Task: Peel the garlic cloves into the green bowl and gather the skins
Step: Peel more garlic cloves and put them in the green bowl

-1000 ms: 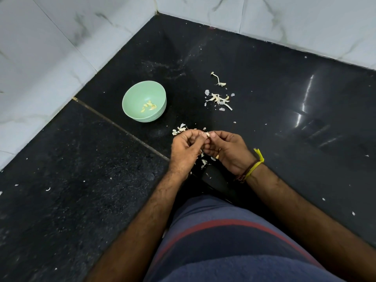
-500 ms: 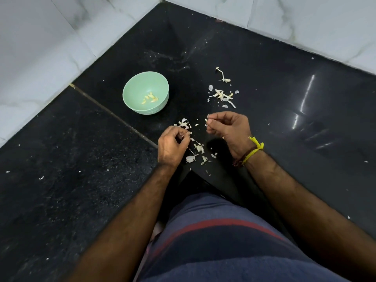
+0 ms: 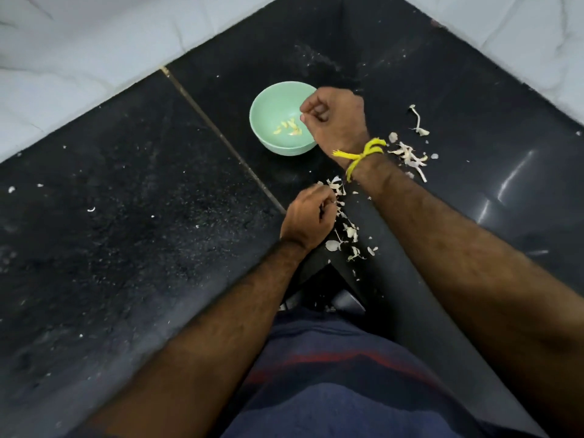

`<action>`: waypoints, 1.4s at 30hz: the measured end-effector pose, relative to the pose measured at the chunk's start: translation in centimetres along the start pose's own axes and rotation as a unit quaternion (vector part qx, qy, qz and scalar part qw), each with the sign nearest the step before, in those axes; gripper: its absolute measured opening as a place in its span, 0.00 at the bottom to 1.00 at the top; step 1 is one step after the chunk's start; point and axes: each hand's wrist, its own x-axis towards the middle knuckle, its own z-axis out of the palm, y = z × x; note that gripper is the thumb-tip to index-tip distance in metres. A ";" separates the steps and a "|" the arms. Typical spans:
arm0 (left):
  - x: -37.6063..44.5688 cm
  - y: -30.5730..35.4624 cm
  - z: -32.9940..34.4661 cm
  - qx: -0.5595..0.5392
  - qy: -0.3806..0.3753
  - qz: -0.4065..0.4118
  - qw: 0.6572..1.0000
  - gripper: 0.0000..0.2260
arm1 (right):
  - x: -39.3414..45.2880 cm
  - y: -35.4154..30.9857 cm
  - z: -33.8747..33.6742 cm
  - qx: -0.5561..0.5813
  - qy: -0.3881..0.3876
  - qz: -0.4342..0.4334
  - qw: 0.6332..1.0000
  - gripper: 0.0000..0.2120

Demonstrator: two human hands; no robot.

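Looked down on a black stone counter set into a corner of white marble walls. Showed a green bowl holding a few peeled cloves. Caught the right hand, yellow thread at its wrist, over the bowl's right rim with fingers curled; whatever they pinched could not be made out. Found the left hand nearer, curled beside scattered skins. Showed more skins right of the bowl.
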 end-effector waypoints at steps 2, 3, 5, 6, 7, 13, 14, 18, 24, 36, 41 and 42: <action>0.0 -0.2 0.0 -0.016 -0.001 -0.002 1.000 0.07 | 1.5 0.3 1.2 -0.056 -0.039 -0.015 0.998 0.07; 0.0 -0.4 0.1 -0.023 0.000 -0.003 1.000 0.07 | 2.0 0.4 1.5 -0.068 -0.048 -0.016 0.996 0.07; 0.0 -0.6 0.3 -0.031 0.006 -0.017 0.999 0.07 | 2.4 0.6 1.6 -0.066 -0.036 -0.013 0.997 0.08; 0.0 -0.5 0.3 -0.031 0.008 -0.022 0.999 0.08 | 2.4 0.6 1.2 -0.064 -0.021 -0.009 0.998 0.08; 0.0 -0.6 0.4 -0.033 0.011 -0.027 0.999 0.08 | 2.2 0.6 0.9 -0.062 -0.005 -0.004 0.998 0.07; -0.1 -0.8 0.6 -0.028 -0.004 -0.046 0.999 0.08 | -1.8 2.7 -1.7 -0.046 0.070 0.075 0.994 0.13; -0.1 -0.6 0.6 -0.019 0.003 -0.046 0.999 0.11 | -2.9 3.1 -1.9 -0.041 0.075 0.093 0.992 0.10; -0.2 -0.7 0.5 -0.006 0.006 -0.033 0.999 0.11 | -7.0 4.7 -2.1 -0.044 0.060 0.140 0.987 0.03; -0.3 -0.2 0.3 -0.032 0.049 -0.001 0.998 0.11 | -11.4 7.3 -5.0 -0.049 0.091 0.189 0.976 0.12; 1.7 1.9 3.9 0.158 0.004 0.075 0.985 0.16 | -10.3 12.0 -10.9 -0.110 0.179 0.266 0.941 0.09; 2.1 1.8 4.1 0.157 -0.024 0.057 0.986 0.18 | -8.3 14.0 -12.1 -0.135 0.131 0.251 0.950 0.12; 2.1 1.8 4.1 0.158 -0.028 0.054 0.986 0.18 | -7.8 14.4 -12.1 -0.140 0.105 0.237 0.956 0.13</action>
